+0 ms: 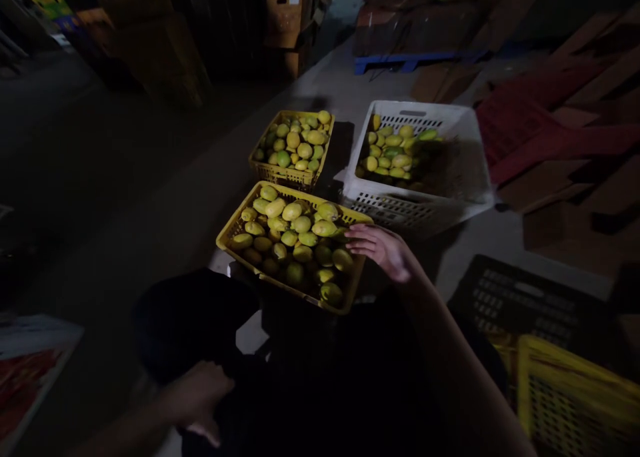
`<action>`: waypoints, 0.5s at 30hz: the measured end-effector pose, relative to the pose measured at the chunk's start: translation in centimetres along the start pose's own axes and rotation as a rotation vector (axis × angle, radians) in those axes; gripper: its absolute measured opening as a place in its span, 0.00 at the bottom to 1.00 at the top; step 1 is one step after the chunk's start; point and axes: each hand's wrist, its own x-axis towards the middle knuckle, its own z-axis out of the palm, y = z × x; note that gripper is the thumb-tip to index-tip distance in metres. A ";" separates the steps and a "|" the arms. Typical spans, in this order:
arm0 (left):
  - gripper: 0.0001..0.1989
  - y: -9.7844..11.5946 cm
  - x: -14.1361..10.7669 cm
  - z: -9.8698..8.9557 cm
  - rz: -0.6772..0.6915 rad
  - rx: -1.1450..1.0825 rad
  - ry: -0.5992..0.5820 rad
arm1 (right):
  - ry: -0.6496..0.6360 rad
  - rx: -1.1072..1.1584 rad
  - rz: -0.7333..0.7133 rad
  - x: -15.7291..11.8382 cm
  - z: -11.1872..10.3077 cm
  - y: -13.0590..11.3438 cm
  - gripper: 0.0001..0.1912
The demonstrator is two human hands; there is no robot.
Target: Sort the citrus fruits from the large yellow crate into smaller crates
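Note:
Yellow-green lemons [301, 224] fill the near yellow crate [242, 265]. My right hand [380, 249] is over that crate's right edge, its fingers stretched toward the fruit and nothing held in them. Low on the left, my left hand [203, 395] is by my dark-clothed leg; it is blurred and dim, and its fingers are hard to make out. Behind the near crate stands a smaller-looking yellow crate [280, 173] with more lemons. To the right, a white crate [420, 203] holds yellow and green fruit, partly in shadow.
A red crate [555, 127] and cardboard boxes [555, 217] lie at the right. Black and yellow crates [570, 390] are at the lower right. A blue pallet [405, 62] and stacked boxes [283, 20] stand behind. A white container [65, 350] with red contents sits lower left.

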 end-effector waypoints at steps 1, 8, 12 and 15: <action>0.26 -0.3 0.7 -0.9 0.042 -0.012 -0.066 | 0.018 -0.001 0.001 0.1 -0.2 0.2 0.07; 0.15 -1.4 6.7 -16.9 0.168 -0.030 0.218 | 0.018 -0.112 -0.054 0.9 0.9 -0.2 0.08; 0.15 -2.9 10.8 -26.3 -0.075 -0.054 0.583 | -0.035 -0.157 -0.113 1.7 3.8 -1.5 0.08; 0.14 -5.0 14.6 -29.2 -0.163 -0.113 0.591 | -0.079 -0.287 -0.168 2.5 5.6 -1.2 0.07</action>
